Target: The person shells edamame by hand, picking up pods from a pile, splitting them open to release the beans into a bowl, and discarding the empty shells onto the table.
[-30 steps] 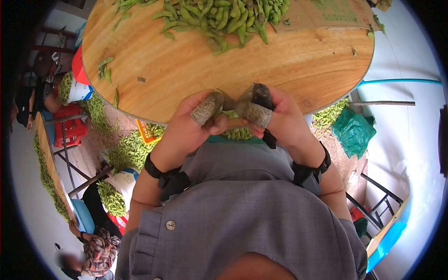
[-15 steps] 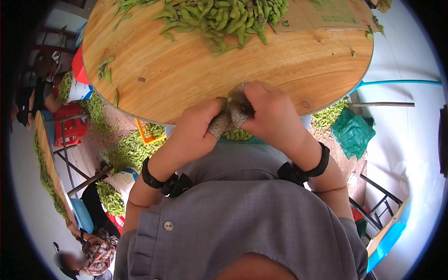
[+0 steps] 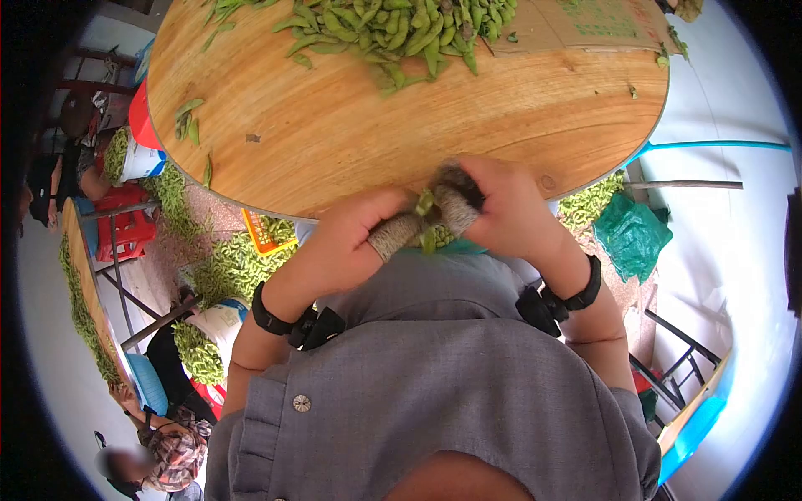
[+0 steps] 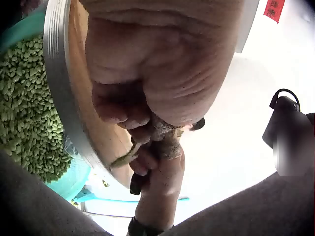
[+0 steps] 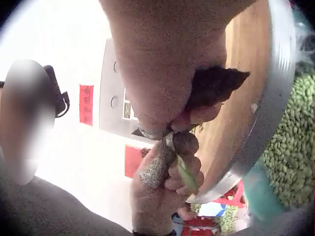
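In the head view, my left hand (image 3: 351, 238) and right hand (image 3: 518, 209) meet at the near edge of the round wooden table (image 3: 292, 167). A green soybean pod (image 3: 426, 202) is pinched between them, partly covered by the thumbs. Grey knitted wraps cover both thumbs, and dark cloth shows on a right finger. From the left fingers, a pod (image 5: 187, 174) sticks out in the right wrist view. Below the table edge stands a teal basin (image 4: 74, 179) full of shelled green beans (image 4: 29, 108).
A heap of pods (image 3: 401, 29) lies at the far side of the table, beside a flat cardboard piece (image 3: 585, 29). Pods cover the floor at left near a yellow basket (image 3: 259, 235). At right lies a green plastic bag (image 3: 633, 238). Another person (image 3: 175, 455) sits at lower left.
My hands turned inward and came together, then drew slightly apart and lower right, with green of the pod now showing between the thumbs. The table heap looks unchanged.
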